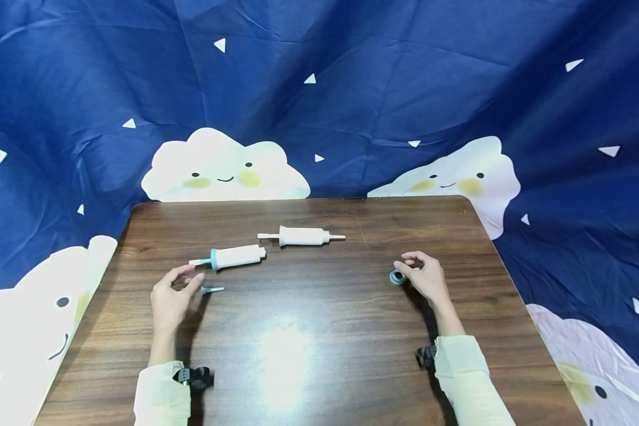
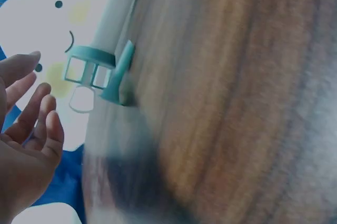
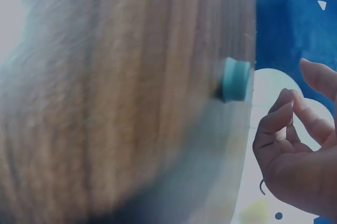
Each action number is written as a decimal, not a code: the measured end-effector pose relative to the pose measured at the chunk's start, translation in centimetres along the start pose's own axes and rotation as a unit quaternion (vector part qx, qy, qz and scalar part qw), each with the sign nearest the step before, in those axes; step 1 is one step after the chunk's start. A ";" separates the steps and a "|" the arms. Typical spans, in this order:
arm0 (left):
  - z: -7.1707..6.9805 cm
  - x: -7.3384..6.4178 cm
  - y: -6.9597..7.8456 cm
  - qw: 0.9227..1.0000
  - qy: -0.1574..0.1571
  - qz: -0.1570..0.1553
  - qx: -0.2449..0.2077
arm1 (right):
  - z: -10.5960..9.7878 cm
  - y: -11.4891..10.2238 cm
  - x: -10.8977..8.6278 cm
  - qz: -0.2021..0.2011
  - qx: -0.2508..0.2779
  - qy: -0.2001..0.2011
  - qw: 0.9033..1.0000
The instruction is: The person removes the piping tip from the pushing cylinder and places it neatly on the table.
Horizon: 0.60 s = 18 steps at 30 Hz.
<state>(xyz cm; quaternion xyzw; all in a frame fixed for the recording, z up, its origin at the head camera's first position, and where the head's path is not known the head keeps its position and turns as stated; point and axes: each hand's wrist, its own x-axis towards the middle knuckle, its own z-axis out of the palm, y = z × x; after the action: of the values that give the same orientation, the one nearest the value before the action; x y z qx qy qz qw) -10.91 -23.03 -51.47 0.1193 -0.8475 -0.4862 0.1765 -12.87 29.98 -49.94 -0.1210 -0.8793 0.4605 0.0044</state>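
Note:
My left hand (image 1: 170, 303) hovers over the left part of the table, thumb and fingers loosely bent with nothing between them. Beside its thumb lies a small teal cone-shaped nozzle (image 1: 213, 290). Just beyond the fingertips is a white syringe-like tube (image 1: 239, 256) with a teal collar (image 2: 92, 55) and a white-ended plunger. On the right, my right hand (image 1: 428, 279) is held above the table, its fingers loosely curled and apart from anything. A short round teal cap (image 3: 236, 80) rests on the table close by its thumb.
An all-white syringe-like tube (image 1: 305, 236) with a thin tip lies farther back at the middle. Everything lies on a dark wood-grain table (image 1: 341, 331), with a bright glare near its front. A blue cloth (image 1: 351, 71) printed with clouds hangs behind and around it.

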 end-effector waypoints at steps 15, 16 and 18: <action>1.5 0.7 3.4 0.996 -0.067 0.028 -0.059 | 1.0 -2.7 0.2 -0.041 0.075 -0.035 0.996; 1.7 0.8 3.6 0.995 -0.075 0.031 -0.060 | 1.1 -2.9 0.3 -0.044 0.083 -0.041 0.995; 2.2 0.9 4.0 0.994 -0.091 0.036 -0.055 | 1.4 -3.3 0.4 -0.046 0.095 -0.052 0.993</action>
<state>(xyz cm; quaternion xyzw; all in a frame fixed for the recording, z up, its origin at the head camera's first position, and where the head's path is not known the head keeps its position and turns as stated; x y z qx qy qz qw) -12.79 -19.66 -48.83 0.0339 -0.8359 -0.5340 0.1225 -14.11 27.12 -48.09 -0.0554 -0.8354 0.5468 -0.0084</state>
